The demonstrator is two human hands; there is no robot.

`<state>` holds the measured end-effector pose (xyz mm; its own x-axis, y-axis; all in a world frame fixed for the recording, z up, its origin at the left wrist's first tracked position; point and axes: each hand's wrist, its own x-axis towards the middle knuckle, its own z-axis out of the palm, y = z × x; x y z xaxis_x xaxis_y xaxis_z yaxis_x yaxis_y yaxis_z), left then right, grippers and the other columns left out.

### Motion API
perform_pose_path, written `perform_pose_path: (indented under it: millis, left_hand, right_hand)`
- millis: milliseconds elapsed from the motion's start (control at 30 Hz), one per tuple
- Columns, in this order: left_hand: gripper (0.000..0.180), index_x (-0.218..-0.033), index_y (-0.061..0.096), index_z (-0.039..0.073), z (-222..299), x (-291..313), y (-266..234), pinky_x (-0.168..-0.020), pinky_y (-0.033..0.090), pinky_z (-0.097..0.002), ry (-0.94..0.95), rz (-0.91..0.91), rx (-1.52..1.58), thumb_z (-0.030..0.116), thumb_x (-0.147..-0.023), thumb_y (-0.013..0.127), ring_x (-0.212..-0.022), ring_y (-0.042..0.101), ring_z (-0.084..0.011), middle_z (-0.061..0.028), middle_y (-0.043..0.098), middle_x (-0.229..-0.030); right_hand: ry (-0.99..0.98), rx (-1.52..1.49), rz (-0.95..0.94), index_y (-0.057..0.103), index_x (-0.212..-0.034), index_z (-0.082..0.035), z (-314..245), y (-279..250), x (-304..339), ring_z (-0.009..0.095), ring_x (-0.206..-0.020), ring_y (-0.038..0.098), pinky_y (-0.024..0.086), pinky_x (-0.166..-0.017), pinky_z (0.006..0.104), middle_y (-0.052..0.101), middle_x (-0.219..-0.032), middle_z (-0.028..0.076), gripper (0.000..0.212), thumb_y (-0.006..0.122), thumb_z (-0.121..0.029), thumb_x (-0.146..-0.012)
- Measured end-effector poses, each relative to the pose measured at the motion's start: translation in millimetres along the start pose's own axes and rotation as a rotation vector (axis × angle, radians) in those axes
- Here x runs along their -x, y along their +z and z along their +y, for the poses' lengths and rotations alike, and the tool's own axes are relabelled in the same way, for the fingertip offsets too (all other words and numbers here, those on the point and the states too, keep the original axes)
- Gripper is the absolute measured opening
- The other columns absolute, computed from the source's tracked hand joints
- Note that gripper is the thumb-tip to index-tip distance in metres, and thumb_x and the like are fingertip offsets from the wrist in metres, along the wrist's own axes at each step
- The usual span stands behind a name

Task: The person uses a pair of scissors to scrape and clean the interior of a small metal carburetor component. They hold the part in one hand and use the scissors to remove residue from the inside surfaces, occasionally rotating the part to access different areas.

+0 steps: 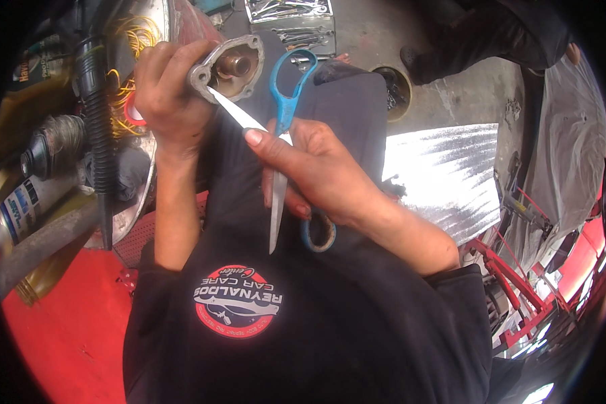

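Observation:
My left hand (172, 87) is wrapped round a grey cast metal housing (249, 91), its flange with bolt holes facing up and a brownish round boss inside. Spread wide, a pair of scissors (287, 108) with blue handles is gripped in my right hand (320, 161) around the blades and pivot. One blade points up and left, its tip at the inner edge of the housing's flange near a bolt hole. The other blade points down toward my dark shirt. Part of the pivot is hidden behind my fingers. Both hands are above my lap.
Trays of wrenches (289, 9) lie ahead on the floor. A shiny silver sheet (451, 168) and a round container (390, 94) are to the right. Another person's dark-trousered leg (485, 47) is beyond. Bottles (21, 209), yellow wire (138, 34) and a black ribbed tube (101, 128) crowd the left.

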<state>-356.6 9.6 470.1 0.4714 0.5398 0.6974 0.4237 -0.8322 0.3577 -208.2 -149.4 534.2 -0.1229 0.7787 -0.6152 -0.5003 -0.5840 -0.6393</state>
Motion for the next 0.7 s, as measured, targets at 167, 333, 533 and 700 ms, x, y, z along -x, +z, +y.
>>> perform_pose_path:
  millis: [167,333,533,700]
  left_hand:
    - [0.034,-0.098,0.077,0.009,1.4,-2.4,-0.1,-0.071,0.048,-0.0372,0.041,-0.026,-0.017,0.016,-0.066,0.088,-0.077,0.062,-0.0252,-0.0047,0.064,-0.081]
    - [0.036,-0.1,0.078,0.009,-1.9,2.6,0.8,-0.071,0.049,-0.0371,0.028,-0.01,-0.044,0.016,-0.066,0.087,-0.078,0.062,-0.0251,-0.0049,0.065,-0.081]
    - [0.034,-0.101,0.08,0.011,-0.2,1.2,1.1,-0.072,0.05,-0.0358,0.028,0.045,-0.037,0.013,-0.068,0.085,-0.078,0.062,-0.0237,-0.0043,0.066,-0.082]
    - [0.036,-0.101,0.08,0.012,2.3,-0.3,0.9,-0.071,0.05,-0.036,0.08,-0.017,-0.094,0.016,-0.066,0.086,-0.078,0.062,-0.0235,-0.0036,0.066,-0.083]
  right_hand:
    - [-0.055,0.082,0.066,0.059,-0.091,-0.002,12.5,-15.0,-0.1,0.008,-0.037,0.048,0.036,-0.034,0.0241,0.064,-0.061,0.007,0.035,0.064,-0.033,-0.106]
    - [-0.07,0.078,0.079,0.059,-0.089,-0.002,10.5,2.5,2.5,0.008,-0.038,0.049,0.036,-0.034,0.0254,0.063,-0.06,0.007,0.035,0.064,-0.032,-0.106]
    - [-0.035,0.003,0.064,0.058,-0.089,-0.002,9.3,6.1,2.6,0.008,-0.038,0.05,0.036,-0.035,0.0261,0.063,-0.06,0.007,0.037,0.063,-0.034,-0.106]
    - [-0.061,0.074,0.149,0.059,-0.095,-0.002,19.6,-16.9,-1.5,0.008,-0.039,0.05,0.038,-0.036,0.025,0.064,-0.061,0.007,0.033,0.063,-0.033,-0.107]
